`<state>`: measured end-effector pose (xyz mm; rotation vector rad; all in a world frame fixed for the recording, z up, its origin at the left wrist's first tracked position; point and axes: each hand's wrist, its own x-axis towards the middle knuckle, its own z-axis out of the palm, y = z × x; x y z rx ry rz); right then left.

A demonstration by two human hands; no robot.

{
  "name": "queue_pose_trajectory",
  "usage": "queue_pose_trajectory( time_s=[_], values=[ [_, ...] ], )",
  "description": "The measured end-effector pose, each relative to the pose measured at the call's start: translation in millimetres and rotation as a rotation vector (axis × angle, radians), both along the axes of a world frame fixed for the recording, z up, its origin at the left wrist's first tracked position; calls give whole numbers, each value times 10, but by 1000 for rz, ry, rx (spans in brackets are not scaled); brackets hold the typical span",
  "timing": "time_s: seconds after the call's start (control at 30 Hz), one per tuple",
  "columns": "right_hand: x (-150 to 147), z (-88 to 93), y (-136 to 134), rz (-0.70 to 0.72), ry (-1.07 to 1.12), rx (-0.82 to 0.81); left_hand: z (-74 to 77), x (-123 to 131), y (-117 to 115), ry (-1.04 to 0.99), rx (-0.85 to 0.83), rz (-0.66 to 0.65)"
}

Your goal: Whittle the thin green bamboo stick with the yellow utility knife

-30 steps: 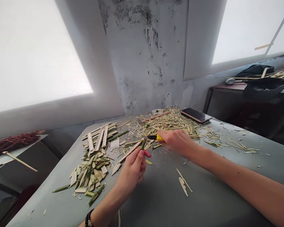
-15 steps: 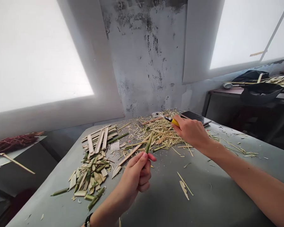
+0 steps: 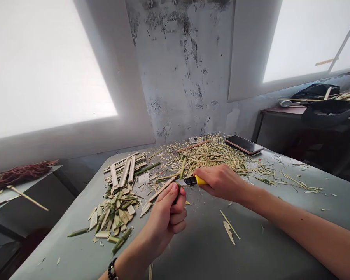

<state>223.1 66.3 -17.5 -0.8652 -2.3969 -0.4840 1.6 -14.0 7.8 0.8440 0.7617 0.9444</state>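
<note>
My left hand (image 3: 170, 212) is closed round a short green bamboo strip (image 3: 182, 168), which points up and away from me with its lower end hidden in the fist. My right hand (image 3: 218, 182) grips the yellow handle of a utility knife (image 3: 200, 180). The knife's blade lies across the strip just above my left thumb, apparently touching it. Behind both hands spreads a heap of thin pale bamboo shavings (image 3: 214, 157). Left of my left hand lies a pile of short cut bamboo pieces (image 3: 113, 217), with longer split slats (image 3: 124, 173) beyond it.
A phone (image 3: 244, 144) lies at the grey table's (image 3: 268, 241) far right. A brown stick (image 3: 194, 145) rests by the shavings. At the right a second table holds a dark cap (image 3: 328, 112); at the left another surface bears reddish-brown strands (image 3: 23, 177). The wall (image 3: 181, 85) stands close behind.
My right hand has brought the knife left and toward me, from above the shavings to the bamboo strip. My left hand stays nearly in place, still holding the strip.
</note>
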Motion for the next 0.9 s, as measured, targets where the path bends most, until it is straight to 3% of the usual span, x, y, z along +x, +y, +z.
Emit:
queue_pose_trajectory(
  time_s=[0.33, 0.57, 0.63, 0.77, 0.83, 0.9],
  values=[
    [0, -23, 79, -111, -11, 96, 17, -7, -3, -102, -81, -31],
    [-114, 46, 68, -206, -45, 52, 55, -29, 73, -175, -133, -3],
    [-66, 99, 123, -315, -61, -8, 50, -15, 37, -169, -130, -4],
    [330, 256, 339, -830, 58, -131, 22, 93, -128, -76, -122, -220],
    [564, 322, 425, -934, 103, -144, 11, 146, -179, -39, -81, -275],
    [709, 355, 459, -950, 135, -132, 2, 161, -174, -8, -29, -223]
  ],
)
